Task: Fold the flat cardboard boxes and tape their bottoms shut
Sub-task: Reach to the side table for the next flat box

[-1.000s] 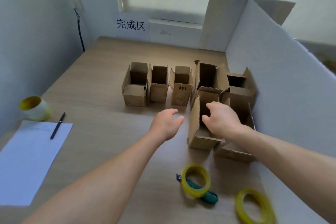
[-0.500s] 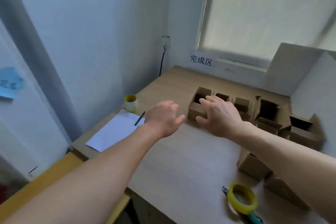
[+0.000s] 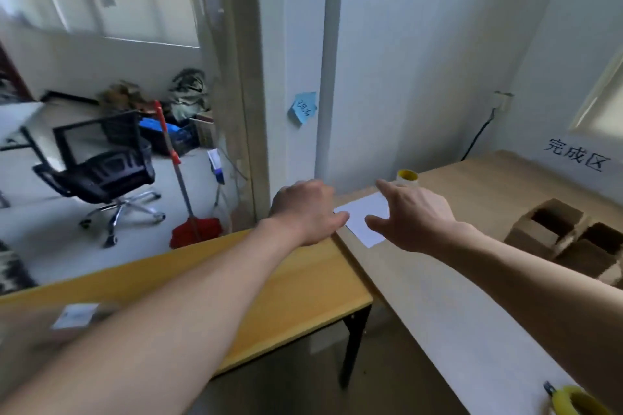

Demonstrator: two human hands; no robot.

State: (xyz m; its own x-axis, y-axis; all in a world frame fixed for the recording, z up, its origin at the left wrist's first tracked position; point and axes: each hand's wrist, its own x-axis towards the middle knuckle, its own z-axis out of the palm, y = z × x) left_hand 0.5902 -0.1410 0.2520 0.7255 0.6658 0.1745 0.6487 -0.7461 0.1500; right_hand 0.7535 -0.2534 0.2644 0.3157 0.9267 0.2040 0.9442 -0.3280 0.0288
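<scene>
Surfaces: pale wood-grain bench point(image 3: 455, 307) on the right, matte. It butts against a yellow laminate bench point(image 3: 303, 290) on the left, which has a black metal leg.

Task items: two cardboard boxes point(image 3: 536, 239) stand upright at the right edge of the pale bench. They are brown corrugated, open tops up, dark inside, and touch side by side. A yellow glossy tape roll point(image 3: 561, 396) lies at the near right corner, cut off by the frame.

Also on the pale bench: a flat white paper sheet point(image 3: 369, 212) near the far left corner. Just beyond it is a small round yellow-topped object point(image 3: 407, 176).

At the near left on the yellow bench sits a blurred brown flat piece point(image 3: 33, 333) with a white label. I cannot tell what it is.

Arms: both bare forearms reach forward and left, roughly parallel, backs of the hands up.

Left hand point(image 3: 305, 212): above the far edge of the yellow bench, fingers loosely curled under, thumb pointing right towards the paper. Nothing is seen in it.

Right hand point(image 3: 414, 216): above the paper sheet, fingers straight and spread, thumb out low. It holds nothing; whether it touches the paper I cannot tell.

The hands are apart, and both are well left of the boxes.

Background: black mesh office chair point(image 3: 101, 172), red broom point(image 3: 194, 229), and a blue sticky note point(image 3: 303, 108) on the wall.
</scene>
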